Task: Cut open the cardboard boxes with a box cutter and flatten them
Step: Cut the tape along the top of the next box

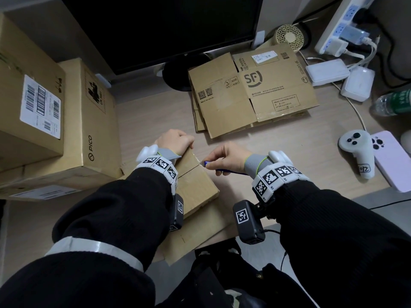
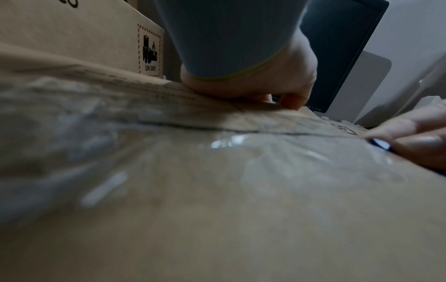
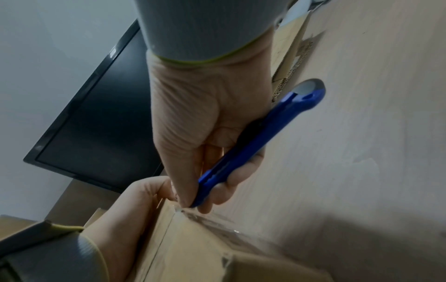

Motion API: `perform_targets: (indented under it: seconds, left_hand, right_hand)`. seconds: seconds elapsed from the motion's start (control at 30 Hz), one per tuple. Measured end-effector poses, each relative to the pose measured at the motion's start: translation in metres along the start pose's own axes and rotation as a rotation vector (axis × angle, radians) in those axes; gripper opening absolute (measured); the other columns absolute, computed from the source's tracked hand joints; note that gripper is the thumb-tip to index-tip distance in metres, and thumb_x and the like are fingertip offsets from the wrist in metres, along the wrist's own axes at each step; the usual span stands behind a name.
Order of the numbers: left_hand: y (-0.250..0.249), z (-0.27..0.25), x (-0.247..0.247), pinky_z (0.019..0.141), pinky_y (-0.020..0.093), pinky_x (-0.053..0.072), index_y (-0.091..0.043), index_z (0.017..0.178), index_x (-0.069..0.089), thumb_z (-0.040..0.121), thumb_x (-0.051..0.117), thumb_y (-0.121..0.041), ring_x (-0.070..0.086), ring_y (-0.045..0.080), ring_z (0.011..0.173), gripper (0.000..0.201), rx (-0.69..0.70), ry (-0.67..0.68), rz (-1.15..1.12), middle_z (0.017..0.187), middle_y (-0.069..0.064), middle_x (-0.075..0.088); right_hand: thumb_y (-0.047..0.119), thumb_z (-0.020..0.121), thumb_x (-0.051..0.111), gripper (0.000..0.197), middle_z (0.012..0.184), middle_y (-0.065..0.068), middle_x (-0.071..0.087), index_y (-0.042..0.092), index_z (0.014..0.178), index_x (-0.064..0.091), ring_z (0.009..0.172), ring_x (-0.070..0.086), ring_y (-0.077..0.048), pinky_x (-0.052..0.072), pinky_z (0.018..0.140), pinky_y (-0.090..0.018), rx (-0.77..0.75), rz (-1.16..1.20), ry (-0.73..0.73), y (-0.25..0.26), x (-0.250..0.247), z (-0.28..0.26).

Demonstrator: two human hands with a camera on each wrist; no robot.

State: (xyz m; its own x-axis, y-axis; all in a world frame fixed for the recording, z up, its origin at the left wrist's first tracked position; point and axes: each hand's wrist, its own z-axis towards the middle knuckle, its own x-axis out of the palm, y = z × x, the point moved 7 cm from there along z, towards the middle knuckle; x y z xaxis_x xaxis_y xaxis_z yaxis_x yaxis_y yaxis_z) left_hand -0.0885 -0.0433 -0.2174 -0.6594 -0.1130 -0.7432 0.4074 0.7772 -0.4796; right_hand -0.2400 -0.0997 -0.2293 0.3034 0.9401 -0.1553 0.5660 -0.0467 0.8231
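A small brown cardboard box sealed with shiny clear tape sits at the near edge of the pale wooden desk, right in front of the person. The left hand curls over the box's far corner and holds it down. The right hand wraps its fingers tight around a blue plastic box cutter, with the tip touching the taped middle seam at the box's right edge. A pile of flat brown cardboard lies farther back, by the black monitor.
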Motion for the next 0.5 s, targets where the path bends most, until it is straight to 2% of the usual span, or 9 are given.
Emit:
perform_targets:
  seconds: [0.1, 0.2, 0.27, 0.33, 0.5]
  left_hand:
    - [-0.001, 0.001, 0.001, 0.063, 0.029, 0.039, -0.018, 0.077, 0.073, 0.069, 0.057, -0.030, 0.059, 0.023, 0.078, 0.022, 0.002, 0.011, -0.003, 0.082, 0.001, 0.071]
    - [-0.001, 0.002, 0.000, 0.062, 0.029, 0.038, -0.015, 0.078, 0.072, 0.067, 0.056, -0.030, 0.054, 0.023, 0.072, 0.024, 0.000, 0.016, 0.009, 0.074, 0.002, 0.066]
    - [-0.001, 0.002, -0.001, 0.065, 0.031, 0.043, -0.015, 0.079, 0.072, 0.068, 0.055, -0.030, 0.057, 0.024, 0.075, 0.025, -0.002, 0.015, 0.006, 0.075, -0.001, 0.068]
    - [-0.001, 0.003, -0.001, 0.071, 0.033, 0.047, -0.016, 0.079, 0.073, 0.067, 0.056, -0.030, 0.062, 0.024, 0.084, 0.025, -0.007, 0.012, -0.016, 0.083, 0.000, 0.072]
    - [-0.002, 0.002, 0.000, 0.066, 0.029, 0.040, -0.015, 0.077, 0.073, 0.068, 0.056, -0.027, 0.061, 0.025, 0.085, 0.023, -0.011, 0.007, -0.035, 0.089, 0.002, 0.072]
  right_hand:
    - [0.003, 0.087, 0.065, 0.016, 0.046, 0.009, 0.059, 0.017, 0.079, 0.068, 0.041, 0.051, -0.001, 0.039, 0.041, -0.013, 0.014, 0.029, 0.022, -0.005, 0.003, -0.005]
    - [0.003, 0.087, 0.065, 0.015, 0.046, 0.010, 0.058, 0.015, 0.080, 0.068, 0.042, 0.051, -0.002, 0.038, 0.041, -0.013, 0.025, 0.018, 0.033, -0.003, 0.003, -0.003]
    - [0.003, 0.087, 0.065, 0.014, 0.046, 0.009, 0.058, 0.014, 0.079, 0.067, 0.042, 0.052, -0.003, 0.038, 0.041, -0.013, 0.026, 0.015, 0.029, -0.001, 0.004, -0.001]
    - [0.002, 0.087, 0.065, 0.012, 0.048, 0.007, 0.059, 0.012, 0.080, 0.066, 0.042, 0.052, -0.002, 0.039, 0.041, -0.014, 0.028, 0.059, 0.020, -0.003, 0.004, -0.002]
    - [0.001, 0.088, 0.063, 0.007, 0.045, 0.007, 0.059, 0.005, 0.092, 0.066, 0.040, 0.053, -0.002, 0.039, 0.041, -0.014, 0.057, 0.088, 0.065, -0.012, 0.003, -0.010]
